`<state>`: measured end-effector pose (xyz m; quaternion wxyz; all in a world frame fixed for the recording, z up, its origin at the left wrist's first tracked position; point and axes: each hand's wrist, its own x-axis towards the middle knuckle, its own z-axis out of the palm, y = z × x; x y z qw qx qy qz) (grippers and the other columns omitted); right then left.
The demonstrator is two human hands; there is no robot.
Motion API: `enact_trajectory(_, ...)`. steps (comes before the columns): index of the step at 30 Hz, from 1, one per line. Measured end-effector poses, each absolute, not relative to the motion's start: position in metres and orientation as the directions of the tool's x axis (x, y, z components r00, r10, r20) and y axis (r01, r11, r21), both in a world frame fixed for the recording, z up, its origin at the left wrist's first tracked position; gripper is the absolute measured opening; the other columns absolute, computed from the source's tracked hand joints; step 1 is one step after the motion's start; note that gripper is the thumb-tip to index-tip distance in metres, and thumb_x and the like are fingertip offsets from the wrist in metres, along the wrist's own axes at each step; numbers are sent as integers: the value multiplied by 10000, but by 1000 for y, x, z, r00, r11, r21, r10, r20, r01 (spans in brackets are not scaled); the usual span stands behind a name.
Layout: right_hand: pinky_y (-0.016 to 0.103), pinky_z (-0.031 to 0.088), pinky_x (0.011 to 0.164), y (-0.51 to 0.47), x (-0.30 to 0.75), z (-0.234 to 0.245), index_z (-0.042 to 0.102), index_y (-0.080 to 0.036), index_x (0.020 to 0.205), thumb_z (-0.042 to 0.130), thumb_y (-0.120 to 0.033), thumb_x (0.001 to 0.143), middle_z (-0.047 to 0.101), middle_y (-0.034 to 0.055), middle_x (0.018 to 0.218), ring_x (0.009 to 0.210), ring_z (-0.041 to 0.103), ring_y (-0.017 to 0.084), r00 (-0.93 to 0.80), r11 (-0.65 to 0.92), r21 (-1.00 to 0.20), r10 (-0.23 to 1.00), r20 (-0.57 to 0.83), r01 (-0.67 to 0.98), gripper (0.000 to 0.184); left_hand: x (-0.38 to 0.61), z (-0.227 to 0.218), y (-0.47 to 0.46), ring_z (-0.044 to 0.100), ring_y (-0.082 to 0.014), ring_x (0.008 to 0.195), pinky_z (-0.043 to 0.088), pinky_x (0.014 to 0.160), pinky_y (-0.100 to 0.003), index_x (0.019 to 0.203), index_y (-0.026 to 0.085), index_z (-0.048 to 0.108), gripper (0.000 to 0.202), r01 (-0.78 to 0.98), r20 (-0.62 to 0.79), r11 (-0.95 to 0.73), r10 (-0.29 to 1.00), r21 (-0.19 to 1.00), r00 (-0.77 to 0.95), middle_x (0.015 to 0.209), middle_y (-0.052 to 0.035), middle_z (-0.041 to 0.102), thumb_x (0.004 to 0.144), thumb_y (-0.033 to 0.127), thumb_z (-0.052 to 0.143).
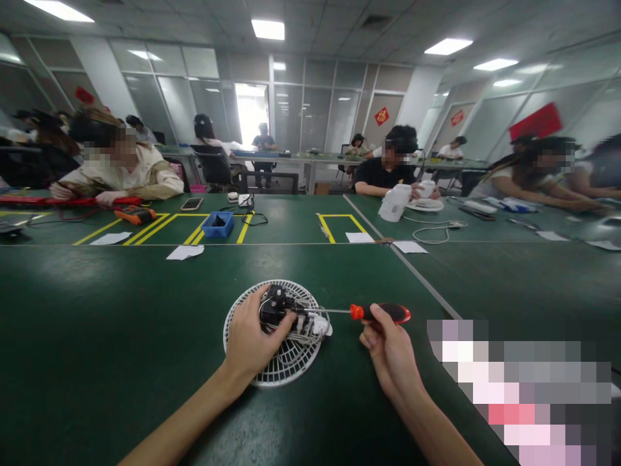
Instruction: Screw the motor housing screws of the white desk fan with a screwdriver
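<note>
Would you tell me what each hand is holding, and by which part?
Right hand: screwdriver, by its handle. Left hand: black motor part on the fan grille, by its side.

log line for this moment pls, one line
left hand: grips black motor unit on white fan grille | right hand: holds red-handled screwdriver, tip at unit | surface: green table

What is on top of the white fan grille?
A black motor assembly with white parts sits on the white fan grille, gripped by the left hand. The hand covers part of the grille.
</note>
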<state>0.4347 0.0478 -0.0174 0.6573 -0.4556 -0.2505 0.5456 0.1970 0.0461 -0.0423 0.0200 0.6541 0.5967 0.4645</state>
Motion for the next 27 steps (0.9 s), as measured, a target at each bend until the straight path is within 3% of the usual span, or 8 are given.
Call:
enact_trajectory(5,197,331,397,47,435,-16,562,-190,651,930,-412,639,509,-64,537,445,363,61,280,-28,-860,940,-196,-510,430,197,-42,46,662,-307,1147,526,1027,-511,1314,195,551,580,760,580,-290,803,581,-136,1252,-125,684,864,536,683)
enact_trajectory(17,166,232,366,45,433,-17,400,-230,636,902,-391,710,295,-144,473,416,192,34,256,-24,-834,947,-196,-552,533,197,-42,46,654,-303,1156,519,1036,-510,1332,204,551,597,759,565,-282,814,586,-134,1261,-116,680,862,547,686)
enact_trajectory(27,161,182,337,47,432,-20,356,-244,633,938,-429,645,250,-169,439,404,141,25,270,-42,-823,934,-233,-566,611,196,-43,47,655,-314,1170,511,1045,-520,1324,197,549,625,758,576,-290,806,584,-136,1268,-129,680,862,599,676)
